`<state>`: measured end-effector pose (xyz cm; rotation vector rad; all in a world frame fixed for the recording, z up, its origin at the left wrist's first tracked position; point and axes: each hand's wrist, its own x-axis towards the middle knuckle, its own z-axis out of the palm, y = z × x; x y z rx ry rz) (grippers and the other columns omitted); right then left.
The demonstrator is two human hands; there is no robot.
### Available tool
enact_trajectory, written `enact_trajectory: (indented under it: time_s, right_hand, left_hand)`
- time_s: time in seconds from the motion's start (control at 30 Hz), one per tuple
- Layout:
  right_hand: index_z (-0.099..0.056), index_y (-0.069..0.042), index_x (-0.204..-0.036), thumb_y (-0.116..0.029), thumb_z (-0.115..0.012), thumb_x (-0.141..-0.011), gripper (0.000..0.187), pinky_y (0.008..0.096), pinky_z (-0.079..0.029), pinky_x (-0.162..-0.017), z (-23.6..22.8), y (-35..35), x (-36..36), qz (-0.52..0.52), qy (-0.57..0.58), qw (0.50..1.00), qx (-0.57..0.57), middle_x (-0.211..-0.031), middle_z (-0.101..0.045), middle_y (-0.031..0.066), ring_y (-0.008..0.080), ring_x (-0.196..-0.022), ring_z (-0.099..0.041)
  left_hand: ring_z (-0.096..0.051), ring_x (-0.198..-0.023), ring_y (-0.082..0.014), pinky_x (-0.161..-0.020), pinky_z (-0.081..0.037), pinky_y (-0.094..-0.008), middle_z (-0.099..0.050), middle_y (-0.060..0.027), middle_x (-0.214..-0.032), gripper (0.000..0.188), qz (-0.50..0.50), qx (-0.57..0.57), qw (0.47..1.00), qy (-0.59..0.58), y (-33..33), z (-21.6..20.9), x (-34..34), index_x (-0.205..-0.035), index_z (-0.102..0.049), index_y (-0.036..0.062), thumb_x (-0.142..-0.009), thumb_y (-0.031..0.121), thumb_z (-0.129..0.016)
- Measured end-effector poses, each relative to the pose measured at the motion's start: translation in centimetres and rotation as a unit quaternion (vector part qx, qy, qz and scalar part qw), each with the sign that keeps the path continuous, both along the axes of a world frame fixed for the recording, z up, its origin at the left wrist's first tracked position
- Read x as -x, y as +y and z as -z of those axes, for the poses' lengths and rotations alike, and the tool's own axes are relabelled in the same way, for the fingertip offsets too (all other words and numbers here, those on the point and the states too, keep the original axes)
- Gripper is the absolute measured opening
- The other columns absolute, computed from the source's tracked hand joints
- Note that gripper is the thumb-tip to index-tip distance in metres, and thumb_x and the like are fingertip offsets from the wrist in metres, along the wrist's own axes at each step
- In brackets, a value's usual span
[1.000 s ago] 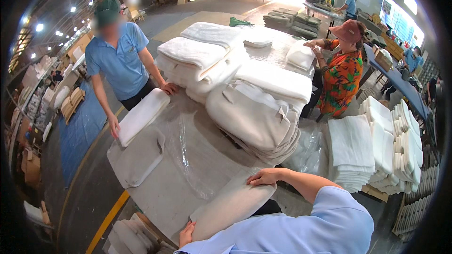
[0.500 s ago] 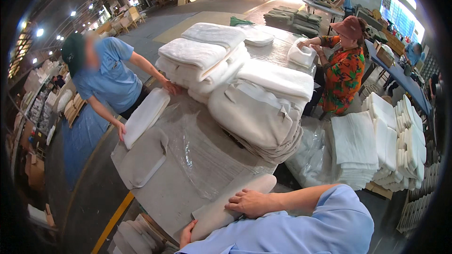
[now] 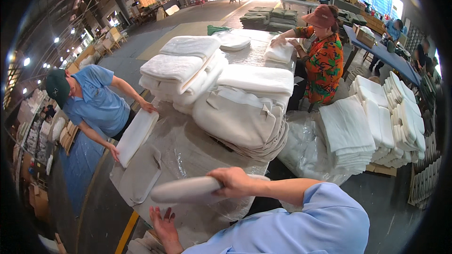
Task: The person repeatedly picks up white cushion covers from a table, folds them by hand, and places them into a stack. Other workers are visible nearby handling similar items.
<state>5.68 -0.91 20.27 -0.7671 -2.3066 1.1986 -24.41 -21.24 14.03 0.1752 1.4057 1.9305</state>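
Observation:
A light grey padded cushion [image 3: 181,191], long and rounded at the end, is held up above the near part of the table. My right hand [image 3: 233,182] is closed around its middle, and motion blurs the far end. Below that end, apart from it, my left hand [image 3: 165,226] is open with the palm up and fingers spread. On the table [image 3: 202,223] lies a flat grey fabric cover [image 3: 140,178], just beyond my left hand. Clear plastic sheeting [image 3: 186,153] covers part of the tabletop.
White pads [image 3: 176,68] and grey covers [image 3: 240,117] are stacked mid-table. At left, a person in blue [image 3: 96,99] handles a white pad [image 3: 136,136]. A person in a floral shirt [image 3: 325,68] works at the far right. More white pads [image 3: 348,129] stand to the right.
My right hand has lifted the grey cushion off the table and swung it leftward. My left hand has let go and turned palm up. The person at left has moved both hands onto the white pad.

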Motion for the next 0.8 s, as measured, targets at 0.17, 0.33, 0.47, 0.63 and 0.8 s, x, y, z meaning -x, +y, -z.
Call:
enact_trajectory:
  time_s: [0.17,0.33,0.47,0.63,0.8]
  right_hand:
    - [-0.062,-0.002,-0.131,-0.02,-0.086,-0.084,0.056,0.0386,-0.053,-0.096,-1.0,-0.7,1.7,0.096,0.274,0.914,0.282,-0.119,-0.072,0.0098,0.0211,-0.111,-0.068]
    - [-0.049,-0.001,-0.145,-0.013,-0.09,-0.081,0.077,0.0399,-0.043,-0.114,0.7,-3.5,2.0,0.076,0.358,0.848,0.384,-0.136,-0.06,0.01,0.0236,-0.13,-0.054]
    - [-0.041,-0.003,-0.156,-0.03,-0.086,-0.088,0.085,0.042,-0.042,-0.116,1.3,-5.7,-0.4,-0.043,0.222,0.827,0.514,-0.152,-0.052,0.0135,0.0273,-0.137,-0.05]
    - [-0.034,0.002,-0.16,-0.062,-0.075,-0.091,0.102,0.0463,-0.035,-0.122,1.9,-8.7,-4.9,-0.028,0.049,0.854,0.517,-0.157,-0.047,0.0216,0.035,-0.146,-0.043]
    - [-0.038,0.007,-0.157,-0.071,-0.06,-0.097,0.101,0.0437,-0.038,-0.121,5.9,-8.5,-8.1,-0.13,-0.122,0.866,0.467,-0.157,-0.047,0.025,0.0334,-0.145,-0.045]
  left_hand:
    - [-0.057,-0.117,-0.02,-0.1,-0.044,-0.0357,-0.052,-0.0105,-0.147,0.063,0.178,0.053,0.968,0.17,4.1,-1.6,-2.2,-0.156,-0.04,0.0036,-0.106,0.035,-0.063]
    - [-0.061,-0.093,-0.0144,-0.086,-0.048,-0.0292,-0.07,-0.0091,-0.108,0.037,0.18,0.127,0.922,0.318,9.3,-2.7,-1.2,-0.124,-0.065,-0.006,-0.107,0.027,-0.062]
    - [-0.061,-0.081,-0.0118,-0.075,-0.05,-0.0299,-0.072,-0.0035,-0.087,0.037,0.261,0.218,0.831,0.441,10.4,-0.8,0.9,-0.106,-0.072,-0.0043,-0.108,0.03,-0.06]
    - [-0.062,-0.082,-0.0097,-0.077,-0.052,-0.0301,-0.074,-0.0018,-0.092,0.036,0.425,0.246,0.792,0.362,9.6,1.9,-2.2,-0.111,-0.074,-0.0001,-0.109,0.032,-0.06]
    - [-0.065,-0.092,-0.0094,-0.084,-0.053,-0.0296,-0.076,-0.0019,-0.102,0.037,0.526,0.278,0.746,0.299,8.4,4.3,-5.4,-0.121,-0.073,0.0024,-0.109,0.034,-0.058]
